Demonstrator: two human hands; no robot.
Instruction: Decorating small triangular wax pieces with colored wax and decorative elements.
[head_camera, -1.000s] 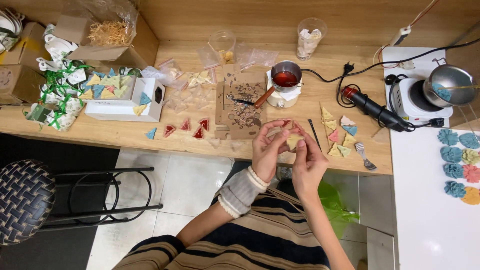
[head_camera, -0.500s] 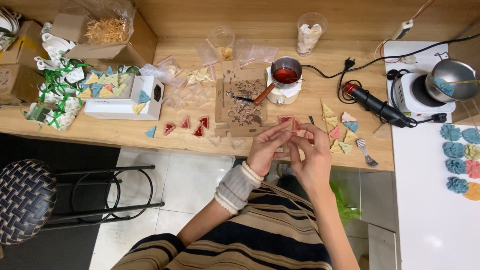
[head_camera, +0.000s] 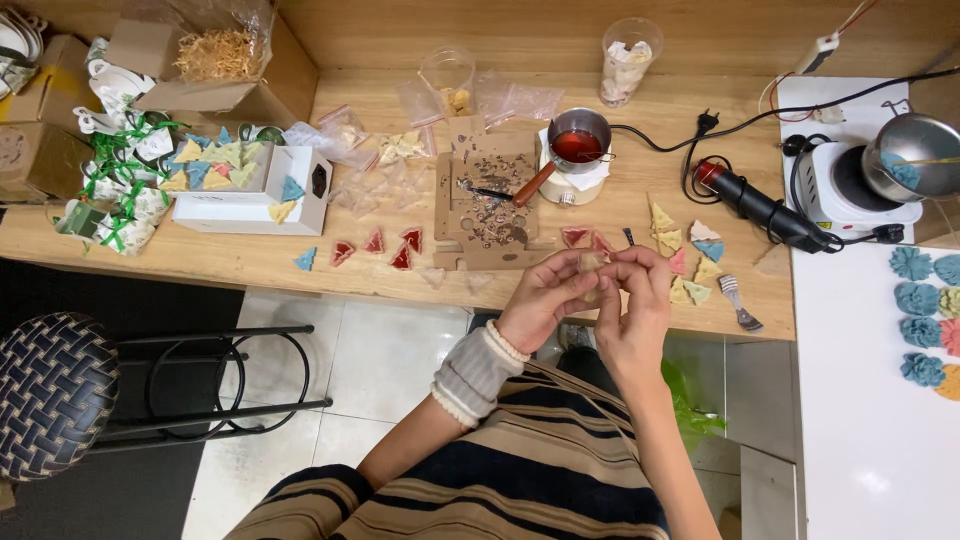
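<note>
With the brown cardboard panel (head_camera: 487, 205) at the middle of the wooden tabletop (head_camera: 250, 262) as the landmark, the scene reads as follows. Far to its left stands a woven stool (head_camera: 55, 392) on the floor, then a white box (head_camera: 262, 192) filled with coloured triangular pieces. Just left of the panel's lower edge lies a row of red triangular pieces (head_camera: 378, 247). A brown-handled tool (head_camera: 520, 187) rests across the panel's right part, and a small metal pot of red liquid (head_camera: 578, 143) sits just beside the panel's upper right corner. Below and right of the panel, at the tabletop's front edge, the left hand (head_camera: 545, 300) and the right hand (head_camera: 632, 318) are pressed together, fingertips of both pinching a small pale piece (head_camera: 592, 265); the piece is mostly hidden, so its shape cannot be told. The left wrist carries a pale knitted cuff (head_camera: 475, 372). Compared with half a second ago, both hands remain in the same location below the panel's right corner, and the pinch on the piece is unchanged; compared with one second ago, the hands sit slightly nearer the tabletop edge. Right of the hands lie pastel triangular pieces (head_camera: 690, 262) and a small metal clip (head_camera: 738, 303). Further right of the panel lies a black heat tool (head_camera: 760, 208), then a white hotplate (head_camera: 845, 185) carrying a steel bowl (head_camera: 918, 155), and blue flower-shaped pieces (head_camera: 918, 300).
</note>
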